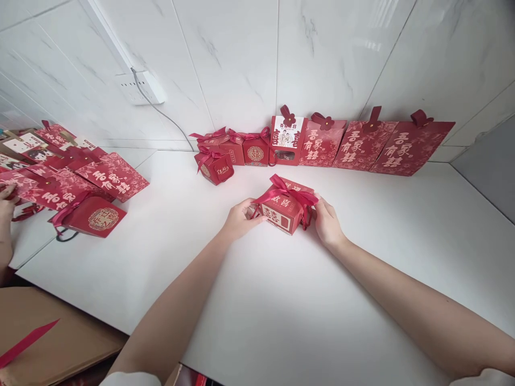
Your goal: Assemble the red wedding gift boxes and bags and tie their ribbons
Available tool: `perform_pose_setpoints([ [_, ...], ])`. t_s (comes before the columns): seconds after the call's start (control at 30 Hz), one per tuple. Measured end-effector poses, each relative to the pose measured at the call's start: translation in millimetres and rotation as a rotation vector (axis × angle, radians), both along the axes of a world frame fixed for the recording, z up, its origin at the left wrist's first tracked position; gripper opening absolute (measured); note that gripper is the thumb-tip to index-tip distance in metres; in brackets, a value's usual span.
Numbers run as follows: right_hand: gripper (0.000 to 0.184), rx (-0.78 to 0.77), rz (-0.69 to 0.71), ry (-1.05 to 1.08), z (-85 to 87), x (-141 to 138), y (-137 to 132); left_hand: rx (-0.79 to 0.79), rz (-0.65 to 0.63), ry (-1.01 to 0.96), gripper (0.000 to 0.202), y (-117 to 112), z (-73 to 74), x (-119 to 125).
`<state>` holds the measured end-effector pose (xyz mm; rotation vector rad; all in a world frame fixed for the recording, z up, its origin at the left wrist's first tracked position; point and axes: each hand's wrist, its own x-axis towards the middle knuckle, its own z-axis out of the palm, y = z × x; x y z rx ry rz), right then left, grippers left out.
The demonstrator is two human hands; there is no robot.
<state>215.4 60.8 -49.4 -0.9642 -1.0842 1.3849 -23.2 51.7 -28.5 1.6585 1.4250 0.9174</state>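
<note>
Packing workspace, exact premises undetermined: white worktop (257,311) set against a marble-patterned tiled wall (241,48) with a wall socket (147,89). Matching red gift boxes (256,153) and gift bags (364,145) stand lined up along the back; brown cardboard (80,343) sits at lower left.

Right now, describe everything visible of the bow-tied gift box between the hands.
The red, paperboard-looking gift box is closed and upright, angled, on or just above the white table. Pale Chinese characters mark its top, a cream panel its front. A glossy ribbon bow crosses the top; red cords show at the sides. The left hand holds its left side; the right hand touches its right.
</note>
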Motion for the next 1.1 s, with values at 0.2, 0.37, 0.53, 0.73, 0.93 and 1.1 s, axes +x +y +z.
perform_pose_setpoints([
  [0.2, 0.047, 0.092, -0.144, 0.029, -8.0, 19, 22, -0.235, -0.167, 0.086, 0.047, -9, 26.6, -11],
  [0.37, 0.036, 0.131, -0.015, -0.045, -8.0, 17, 19, -0.268, -0.018, 0.021, 0.053, -13, 31.0, -4],
  [0.53, 0.038, 0.073, 0.058, 0.007, -1.8, 11, 15, -0.207, 0.154, 0.066, 0.061, -16, 29.2, 2],
  [0.73, 0.039, -0.055, 0.116, 0.09, 7.5, 10, 13, -0.212, 0.197, -0.027, 0.064, -19, 32.4, 5],
  [0.93, 0.036, -0.135, 0.271, 0.015, 16.1, 12, 10, -0.196, 0.248, -0.003, 0.064, -22, 38.9, 6],
  [1.1, 0.036, -0.141, 0.225, 0.088, 28.3, 22, 16, -0.086, 0.306, 0.078, 0.056, -22, 45.7, -3],
])
